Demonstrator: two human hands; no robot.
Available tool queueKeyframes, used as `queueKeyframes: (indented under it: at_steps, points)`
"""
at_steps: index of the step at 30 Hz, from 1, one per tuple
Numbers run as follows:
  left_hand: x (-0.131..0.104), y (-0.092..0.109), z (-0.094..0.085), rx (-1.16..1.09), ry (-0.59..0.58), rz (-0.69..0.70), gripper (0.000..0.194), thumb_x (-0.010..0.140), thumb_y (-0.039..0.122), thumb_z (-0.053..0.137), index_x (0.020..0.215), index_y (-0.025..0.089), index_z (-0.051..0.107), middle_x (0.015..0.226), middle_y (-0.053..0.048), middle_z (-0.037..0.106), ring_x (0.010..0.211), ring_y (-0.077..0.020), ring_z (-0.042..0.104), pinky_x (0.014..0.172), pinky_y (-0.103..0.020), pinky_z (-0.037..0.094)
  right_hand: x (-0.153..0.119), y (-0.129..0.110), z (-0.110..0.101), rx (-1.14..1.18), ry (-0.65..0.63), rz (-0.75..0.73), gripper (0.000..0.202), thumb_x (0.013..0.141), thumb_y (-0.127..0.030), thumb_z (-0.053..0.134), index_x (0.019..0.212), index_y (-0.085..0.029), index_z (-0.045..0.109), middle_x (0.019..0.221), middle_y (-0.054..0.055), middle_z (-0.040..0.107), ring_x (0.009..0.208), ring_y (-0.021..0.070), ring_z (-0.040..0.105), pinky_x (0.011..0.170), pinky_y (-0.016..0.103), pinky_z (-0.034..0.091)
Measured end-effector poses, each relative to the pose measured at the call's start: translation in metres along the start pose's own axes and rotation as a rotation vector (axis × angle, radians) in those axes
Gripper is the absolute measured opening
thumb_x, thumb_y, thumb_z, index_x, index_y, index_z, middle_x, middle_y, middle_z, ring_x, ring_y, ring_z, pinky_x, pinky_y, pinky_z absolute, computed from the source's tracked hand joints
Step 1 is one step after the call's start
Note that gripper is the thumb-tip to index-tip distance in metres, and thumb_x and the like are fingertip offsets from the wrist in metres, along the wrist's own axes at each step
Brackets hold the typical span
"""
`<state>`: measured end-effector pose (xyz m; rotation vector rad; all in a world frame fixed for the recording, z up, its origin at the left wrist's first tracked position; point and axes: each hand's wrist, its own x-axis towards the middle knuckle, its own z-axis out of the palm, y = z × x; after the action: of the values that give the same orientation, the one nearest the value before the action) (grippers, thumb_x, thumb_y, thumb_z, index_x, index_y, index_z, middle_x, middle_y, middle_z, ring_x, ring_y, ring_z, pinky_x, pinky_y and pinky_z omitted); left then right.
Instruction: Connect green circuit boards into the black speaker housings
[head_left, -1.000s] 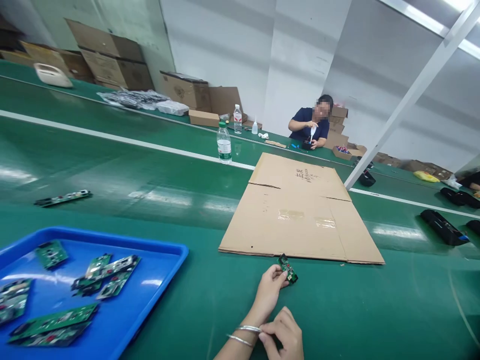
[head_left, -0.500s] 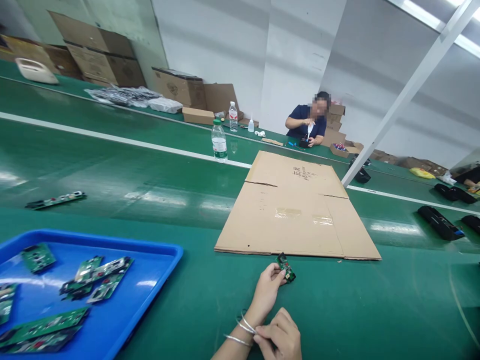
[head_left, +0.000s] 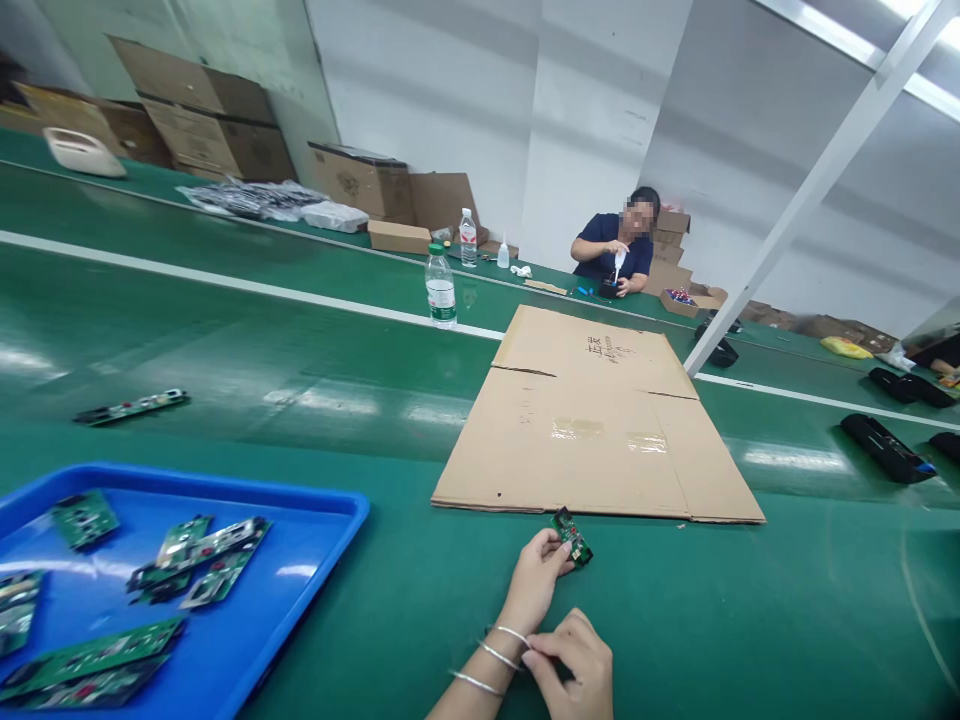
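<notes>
In the head view my left hand (head_left: 536, 577) holds a small green circuit board (head_left: 572, 537) by its edge, between thumb and fingers, just in front of a cardboard sheet. Several thin silver bangles (head_left: 480, 683) circle my left wrist and forearm. My right hand (head_left: 574, 665) is closed in a pinch on the uppermost bangle, its thumb and forefinger meeting at the band. To the left, a blue tray (head_left: 330, 500) holds several green circuit boards (head_left: 217, 560), some overlapping.
The flattened cardboard (head_left: 600, 460) lies ahead of my hands. Another long board (head_left: 135, 407) rests beyond the tray. A green-capped water bottle (head_left: 441, 290) stands farther back. Black cases (head_left: 886, 447) lie at the right. Across the line a person (head_left: 611, 245) holds a white bottle over a dark object.
My right hand has moved slightly up and right with the pinched bangle. My left hand keeps its hold on the circuit board. The long board beyond the tray has shifted right.
</notes>
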<state>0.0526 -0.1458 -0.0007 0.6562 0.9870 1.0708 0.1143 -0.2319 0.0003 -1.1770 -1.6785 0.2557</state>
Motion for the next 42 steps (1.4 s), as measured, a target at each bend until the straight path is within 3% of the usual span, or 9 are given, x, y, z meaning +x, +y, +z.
queueKeyframes:
  at_steps: [5,20,30,42]
  points:
    - [0.001,0.0,0.001,0.008,-0.008,-0.012,0.013,0.076,0.01,0.059,0.065,0.013,0.053,0.062,0.006,0.057,0.06,-0.0095,0.058,0.061,-0.027,0.05,0.004,0.0,-0.002,-0.011,0.027,0.027,0.022,0.084,-0.027,0.051,0.07,-0.019,0.065,0.054,0.001,0.055,0.051,0.0124,0.05,0.047,0.024,0.042]
    - [0.001,0.0,0.001,0.013,0.004,0.001,0.013,0.074,0.012,0.062,0.065,0.013,0.054,0.062,0.006,0.058,0.06,-0.0096,0.058,0.061,-0.027,0.05,-0.004,0.004,0.003,0.021,0.036,0.085,0.021,0.08,-0.029,0.054,0.063,-0.019,0.06,0.055,0.0,0.052,0.052,0.0128,0.048,0.05,0.025,0.041]
    - [0.001,0.001,0.002,0.007,0.007,0.003,0.013,0.072,0.015,0.064,0.065,0.014,0.054,0.061,0.006,0.058,0.06,-0.0099,0.058,0.061,-0.026,0.05,-0.005,0.003,0.004,0.093,0.001,0.165,0.013,0.075,-0.026,0.057,0.064,-0.019,0.057,0.059,0.0,0.05,0.05,0.0107,0.047,0.044,0.021,0.04]
    - [0.001,0.0,0.002,0.009,-0.003,0.002,0.013,0.075,0.012,0.061,0.064,0.013,0.054,0.061,0.006,0.057,0.059,-0.0096,0.058,0.061,-0.027,0.05,-0.009,0.005,0.006,0.075,-0.018,0.134,0.022,0.082,-0.028,0.05,0.063,-0.018,0.057,0.058,0.0,0.049,0.051,0.0108,0.048,0.046,0.021,0.04]
